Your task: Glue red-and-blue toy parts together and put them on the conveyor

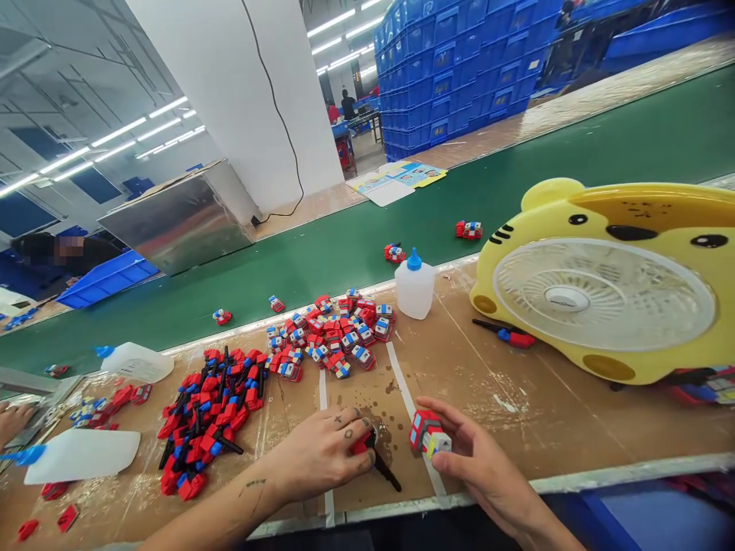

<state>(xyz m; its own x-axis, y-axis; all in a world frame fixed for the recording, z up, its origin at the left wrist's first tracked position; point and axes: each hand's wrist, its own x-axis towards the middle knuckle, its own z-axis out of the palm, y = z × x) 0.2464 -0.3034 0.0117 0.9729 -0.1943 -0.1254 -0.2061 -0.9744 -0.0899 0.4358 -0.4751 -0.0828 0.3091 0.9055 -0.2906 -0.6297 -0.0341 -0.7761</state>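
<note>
My left hand (330, 451) is closed around a small red toy part (361, 444), mostly hidden by the fingers. A thin black rod (387, 472) sticks out past the fingertips. A small round rim (376, 435) shows just beside it, with wet spots on the board around. My right hand (479, 463) holds a red, grey and white toy vehicle piece (428, 434) between thumb and fingers, a little above the table. To the left lies a pile of red and blue parts with black rods (215, 413). Behind my hands is a heap of red, white and blue toy pieces (333, 333).
A white bottle with a blue cap (414, 291) stands at the table's back edge; another bottle (86, 457) lies at left. A yellow animal-shaped fan (609, 283) sits right. Beyond runs a green conveyor (333, 237) carrying a few toys. Another person's hand (14, 421) shows far left.
</note>
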